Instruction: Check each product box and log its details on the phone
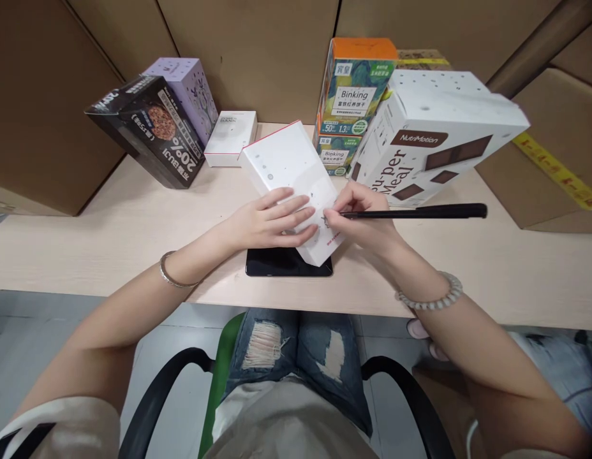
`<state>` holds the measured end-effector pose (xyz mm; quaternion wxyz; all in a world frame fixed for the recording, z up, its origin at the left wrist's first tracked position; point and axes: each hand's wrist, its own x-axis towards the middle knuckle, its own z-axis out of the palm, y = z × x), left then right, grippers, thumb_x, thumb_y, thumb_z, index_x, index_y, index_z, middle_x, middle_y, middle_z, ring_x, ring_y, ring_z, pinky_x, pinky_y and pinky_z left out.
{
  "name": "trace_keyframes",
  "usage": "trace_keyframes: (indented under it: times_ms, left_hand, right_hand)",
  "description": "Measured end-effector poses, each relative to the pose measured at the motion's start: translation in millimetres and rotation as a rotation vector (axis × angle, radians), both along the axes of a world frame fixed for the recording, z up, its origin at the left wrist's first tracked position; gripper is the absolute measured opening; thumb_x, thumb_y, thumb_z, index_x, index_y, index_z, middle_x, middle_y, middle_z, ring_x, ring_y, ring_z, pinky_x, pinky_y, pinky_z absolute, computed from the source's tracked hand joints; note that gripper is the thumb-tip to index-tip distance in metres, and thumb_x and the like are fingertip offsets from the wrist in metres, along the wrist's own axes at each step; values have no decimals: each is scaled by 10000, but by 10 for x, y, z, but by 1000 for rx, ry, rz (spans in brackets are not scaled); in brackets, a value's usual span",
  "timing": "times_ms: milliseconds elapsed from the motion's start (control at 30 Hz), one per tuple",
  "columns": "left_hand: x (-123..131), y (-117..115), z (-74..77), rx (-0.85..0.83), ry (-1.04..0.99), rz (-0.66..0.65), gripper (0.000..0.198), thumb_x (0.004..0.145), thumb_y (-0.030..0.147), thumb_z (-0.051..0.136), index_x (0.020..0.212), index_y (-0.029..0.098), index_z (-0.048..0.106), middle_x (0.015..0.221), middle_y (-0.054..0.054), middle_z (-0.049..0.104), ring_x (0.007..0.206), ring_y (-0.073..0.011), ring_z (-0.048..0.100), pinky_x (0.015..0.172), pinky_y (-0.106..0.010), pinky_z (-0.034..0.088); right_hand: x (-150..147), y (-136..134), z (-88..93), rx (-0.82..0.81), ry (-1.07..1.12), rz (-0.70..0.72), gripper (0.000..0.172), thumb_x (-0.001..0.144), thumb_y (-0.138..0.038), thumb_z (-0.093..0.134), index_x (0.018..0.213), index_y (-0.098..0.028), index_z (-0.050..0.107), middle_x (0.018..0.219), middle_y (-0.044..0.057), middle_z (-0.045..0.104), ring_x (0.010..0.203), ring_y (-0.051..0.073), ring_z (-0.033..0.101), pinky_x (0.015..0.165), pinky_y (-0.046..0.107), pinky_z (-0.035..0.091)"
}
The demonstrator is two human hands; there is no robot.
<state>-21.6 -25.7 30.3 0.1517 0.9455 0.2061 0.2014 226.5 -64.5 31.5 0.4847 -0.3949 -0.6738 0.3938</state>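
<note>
A white box (289, 167) with red edging lies tilted at the middle of the table, partly over a black flat device (277, 262) that looks like a phone or tablet. My left hand (279, 220) rests flat on the box, its fingers stretched out and slightly apart. Pinched in my right hand (365, 213) is a black pen (434, 211), its tip end down at the box's lower right face. Small dark marks show near the pen tip, partly hidden by my fingers.
Behind stand a black box (157, 131), a purple box (193, 92), a small white power bank box (231, 137), stacked Binking boxes (351, 95) and a large white NutriMotion box (439, 140). Brown cartons (258, 57) wall the back and sides. The table's front edge (277, 306) lies above my lap.
</note>
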Motion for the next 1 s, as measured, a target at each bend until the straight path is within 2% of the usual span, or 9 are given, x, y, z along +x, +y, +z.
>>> trace_keyframes:
  times_ms: [167,300,433,500,600,733,833,900,1000]
  left_hand:
    - [-6,85,46,-116,-152,57,126,890,427,796,1005,380,773,1165,77,823,1238,-234,781,1304,-633,439]
    - [-120,206,2,-140,-328,222,274,827,554,843,969,350,728,1108,52,798,1219,-260,775,1306,-634,433]
    - [-309,372,-58,-47,-485,435,400,855,673,774,1099,371,676,1150,19,750,1335,-285,711,1308,-632,419]
    - [-386,443,-68,15,-461,451,418,866,711,738,1108,380,658,1185,19,742,1379,-280,686,1324,-632,397]
    - [-442,505,-55,63,-398,390,448,849,765,716,1036,362,657,1175,31,756,1361,-278,702,1330,-647,380]
    - [-423,504,-33,105,-399,381,458,844,799,691,953,355,659,1144,43,782,1306,-262,736,1321,-618,410]
    - [-391,485,-37,129,-380,370,448,855,783,686,946,345,658,1148,39,788,1278,-266,749,1312,-630,421]
    - [-383,485,-49,134,-358,352,433,877,761,673,973,339,662,1164,36,779,1283,-267,746,1313,-649,408]
    - [-399,504,-67,106,-373,355,417,871,737,703,1010,346,674,1172,30,771,1295,-271,737,1323,-648,395]
  right_hand:
    - [14,26,9,-128,-41,140,474,760,-564,852,616,-244,533,476,-53,562,411,99,448,409,241,321]
    - [73,74,29,-100,-165,53,628,877,-721,662,527,-251,436,412,-48,409,419,105,373,432,273,266]
    - [115,81,112,-117,-730,-44,611,928,-577,634,479,-240,394,448,-11,428,480,129,385,523,322,276]
    - [115,61,157,-133,-1015,-38,586,938,-507,631,473,-235,399,448,1,448,476,140,390,547,335,281]
    - [111,21,192,-134,-1215,27,505,952,-454,599,525,-226,456,523,18,548,512,154,434,580,335,306]
    - [130,-10,190,-82,-1288,13,386,922,-432,625,602,-234,537,612,23,619,587,184,497,609,335,304]
    - [123,-26,156,99,-1160,-70,273,891,-461,717,759,-229,660,800,55,719,724,223,613,658,344,362]
    - [88,-55,115,227,-987,71,349,845,-541,806,937,-213,731,952,78,757,861,256,683,751,365,463]
    - [-4,-134,56,306,-895,329,650,706,-627,924,1162,-197,754,1146,118,759,1063,330,713,928,449,545]
